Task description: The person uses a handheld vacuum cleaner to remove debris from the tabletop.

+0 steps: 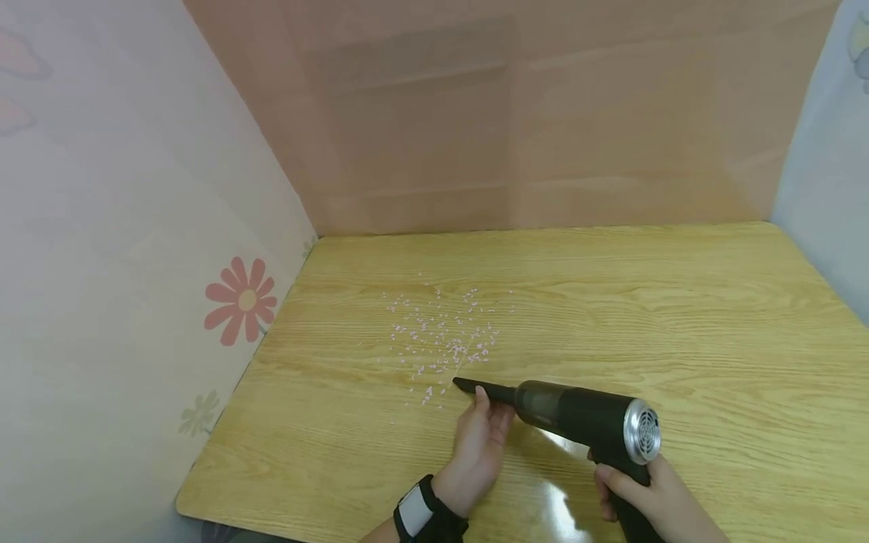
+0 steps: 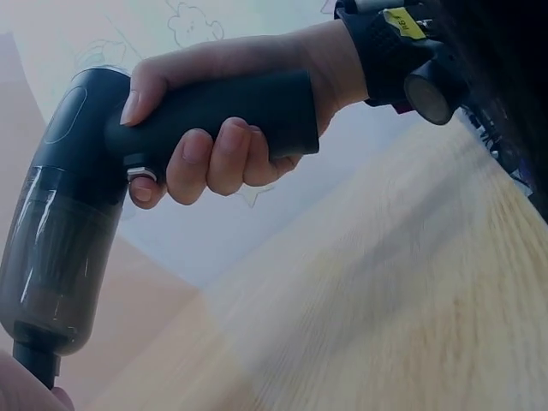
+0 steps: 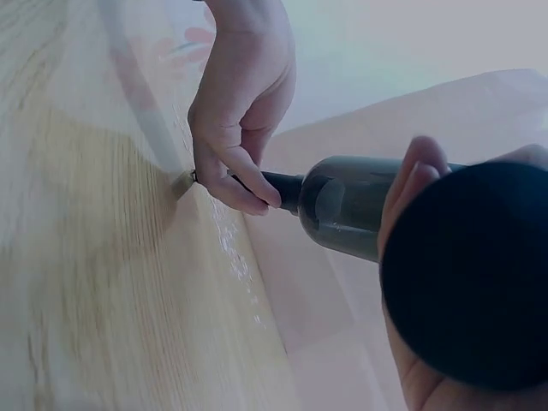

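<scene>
A black handheld vacuum cleaner point(image 1: 591, 413) with a smoky clear dust cup and silver rear vent slants over the table. My right hand point(image 1: 661, 501) grips its handle; in the left wrist view the fingers of that right hand point(image 2: 210, 158) wrap round the grip. Toward the front, my left hand point(image 1: 478, 445) pinches the slim nozzle point(image 1: 494, 391) between thumb and fingers, as the right wrist view of the left hand point(image 3: 244, 103) also shows. The nozzle's tip is at the near edge of many small white paper-like scraps point(image 1: 456, 348) scattered on the wood.
The wood-grain table point(image 1: 713, 317) has a brown sheet-like backdrop point(image 1: 543, 121) behind it. A pale wall covering point(image 1: 122, 249) with a red flower borders the left side, and another pale one point(image 1: 831, 166) the right.
</scene>
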Demonstrator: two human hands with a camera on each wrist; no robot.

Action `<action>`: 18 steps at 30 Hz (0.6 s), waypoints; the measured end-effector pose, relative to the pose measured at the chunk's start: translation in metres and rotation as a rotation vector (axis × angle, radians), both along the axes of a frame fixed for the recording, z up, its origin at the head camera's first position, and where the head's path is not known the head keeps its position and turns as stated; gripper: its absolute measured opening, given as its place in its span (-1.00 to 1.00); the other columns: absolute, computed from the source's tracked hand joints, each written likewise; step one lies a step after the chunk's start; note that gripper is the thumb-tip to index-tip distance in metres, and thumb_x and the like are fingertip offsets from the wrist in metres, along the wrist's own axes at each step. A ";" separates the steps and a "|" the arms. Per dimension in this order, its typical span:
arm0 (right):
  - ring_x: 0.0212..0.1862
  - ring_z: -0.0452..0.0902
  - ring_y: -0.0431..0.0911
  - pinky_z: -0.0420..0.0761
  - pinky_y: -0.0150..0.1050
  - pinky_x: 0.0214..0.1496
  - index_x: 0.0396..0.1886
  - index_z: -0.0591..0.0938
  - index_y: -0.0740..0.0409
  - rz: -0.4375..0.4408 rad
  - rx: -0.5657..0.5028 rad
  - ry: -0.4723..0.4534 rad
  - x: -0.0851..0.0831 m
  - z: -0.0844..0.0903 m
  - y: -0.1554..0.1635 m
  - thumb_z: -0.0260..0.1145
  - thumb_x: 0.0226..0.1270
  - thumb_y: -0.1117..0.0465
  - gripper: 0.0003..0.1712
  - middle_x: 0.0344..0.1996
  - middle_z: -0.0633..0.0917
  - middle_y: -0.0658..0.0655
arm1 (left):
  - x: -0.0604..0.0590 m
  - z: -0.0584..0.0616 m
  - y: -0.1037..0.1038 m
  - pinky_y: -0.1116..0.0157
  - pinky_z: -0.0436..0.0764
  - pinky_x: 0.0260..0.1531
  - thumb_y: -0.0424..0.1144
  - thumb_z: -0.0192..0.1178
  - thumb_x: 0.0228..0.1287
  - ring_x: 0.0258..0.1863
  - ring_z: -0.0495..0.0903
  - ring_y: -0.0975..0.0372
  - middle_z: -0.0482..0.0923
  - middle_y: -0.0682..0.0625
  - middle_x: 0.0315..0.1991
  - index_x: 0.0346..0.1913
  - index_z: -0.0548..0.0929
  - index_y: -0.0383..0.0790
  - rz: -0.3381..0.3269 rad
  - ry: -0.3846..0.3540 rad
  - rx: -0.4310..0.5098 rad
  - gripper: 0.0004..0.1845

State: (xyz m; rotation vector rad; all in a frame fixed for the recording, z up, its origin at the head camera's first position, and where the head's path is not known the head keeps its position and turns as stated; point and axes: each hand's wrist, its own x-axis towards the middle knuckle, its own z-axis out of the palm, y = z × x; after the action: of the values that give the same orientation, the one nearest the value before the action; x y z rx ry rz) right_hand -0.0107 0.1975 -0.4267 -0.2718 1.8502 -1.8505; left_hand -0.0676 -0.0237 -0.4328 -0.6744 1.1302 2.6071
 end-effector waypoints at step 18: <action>-0.48 0.56 -0.16 0.63 -0.23 -0.44 -0.09 0.37 0.29 -0.156 0.209 0.084 0.005 0.004 0.008 -0.07 0.51 0.32 -0.87 -0.49 0.56 -0.13 | -0.028 0.003 0.036 0.32 0.50 0.15 -0.13 -0.18 0.54 -0.17 0.59 0.33 0.55 0.04 -0.26 0.13 0.37 -0.37 -0.018 -0.037 0.008 -0.63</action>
State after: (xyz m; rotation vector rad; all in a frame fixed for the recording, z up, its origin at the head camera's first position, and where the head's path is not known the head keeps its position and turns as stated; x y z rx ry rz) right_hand -0.0057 0.2052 -0.4228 -0.1366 2.1579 -1.7494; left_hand -0.0951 0.0125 -0.4295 -0.7050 1.1097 2.5722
